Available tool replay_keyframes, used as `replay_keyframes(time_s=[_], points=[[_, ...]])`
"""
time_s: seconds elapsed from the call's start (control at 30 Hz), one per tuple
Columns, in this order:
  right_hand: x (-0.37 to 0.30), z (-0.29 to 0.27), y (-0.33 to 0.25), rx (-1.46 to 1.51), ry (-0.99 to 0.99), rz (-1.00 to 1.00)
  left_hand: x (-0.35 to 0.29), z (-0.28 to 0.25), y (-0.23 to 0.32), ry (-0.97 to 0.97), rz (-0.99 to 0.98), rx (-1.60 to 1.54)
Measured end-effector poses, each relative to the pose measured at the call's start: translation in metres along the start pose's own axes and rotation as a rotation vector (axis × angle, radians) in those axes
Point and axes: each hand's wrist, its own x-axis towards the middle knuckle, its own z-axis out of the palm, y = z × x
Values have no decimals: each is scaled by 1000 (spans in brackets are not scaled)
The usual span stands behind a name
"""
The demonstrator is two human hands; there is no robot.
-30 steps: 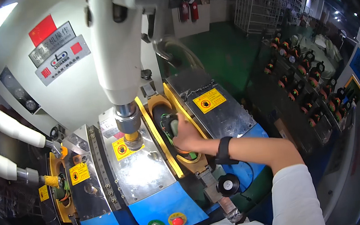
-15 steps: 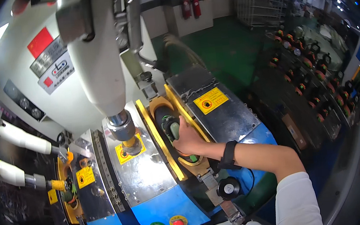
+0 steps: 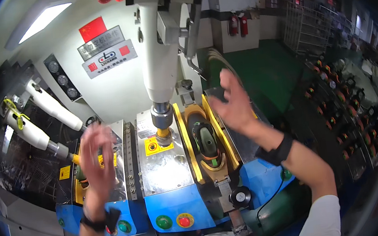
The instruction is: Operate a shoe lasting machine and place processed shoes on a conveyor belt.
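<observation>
Both hands have lifted off the press, right hand (image 3: 233,106) and left hand (image 3: 95,154) spread open, empty, above the dark shoe (image 3: 206,140) in its yellow mould (image 3: 187,141).

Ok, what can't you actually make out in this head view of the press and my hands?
- Left hand: motion-blurred, fingers indistinct; it hides the yellow mould behind it.
- Right hand: blurred, covers the right clamp plate.
- Shoe in the yellow cradle: dark, details unclear.
- Racks at right: too small and dim.
</observation>
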Motion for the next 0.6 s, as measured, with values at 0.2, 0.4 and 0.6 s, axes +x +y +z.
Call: replay_keyframes(time_s=[0.2, 0.4, 0.6], points=[[83, 7, -69, -251, -407, -124, 190, 12, 18, 112, -288, -538], [73, 15, -74, -187, -248, -138, 256, 10, 33, 133, -136, -362], [70, 25, -66, -182, -208, -138, 261, 7, 39, 136, 300, 61]])
